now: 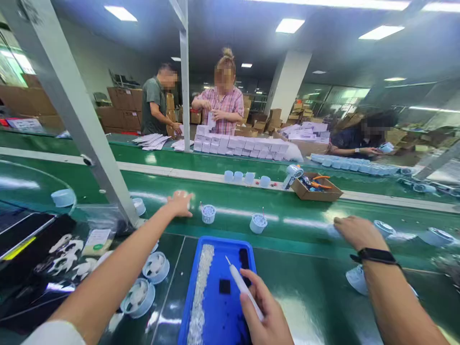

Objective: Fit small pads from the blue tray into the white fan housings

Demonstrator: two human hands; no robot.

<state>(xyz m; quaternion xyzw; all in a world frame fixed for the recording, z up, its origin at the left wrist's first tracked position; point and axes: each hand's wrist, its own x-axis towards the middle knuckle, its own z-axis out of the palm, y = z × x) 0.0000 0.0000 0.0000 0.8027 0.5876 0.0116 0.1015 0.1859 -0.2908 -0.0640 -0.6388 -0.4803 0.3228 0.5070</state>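
Note:
My left hand [179, 203] is stretched out over the green conveyor belt [230, 201], fingers apart and slightly blurred, and I see nothing held in it. Just right of it stands a light-blue round housing [208, 215] with a thin red wire sticking up; a similar housing [258, 224] sits further right. At the bottom centre, my right hand [268, 311] grips a white pen-shaped tool [241, 282] with a thin tip pointing up and left. Below that tool lies a blue tray [199, 247] holding a strip of small whitish pieces [201, 287] and a black square [224, 286].
From the right, a co-worker's hand [354, 230] with a black wristband reaches onto the belt among more housings [436, 235]. Fan housings [138, 297] stand left of the tray. A metal post [82, 120] rises at left. Across the belt are a tool box [316, 191] and several people.

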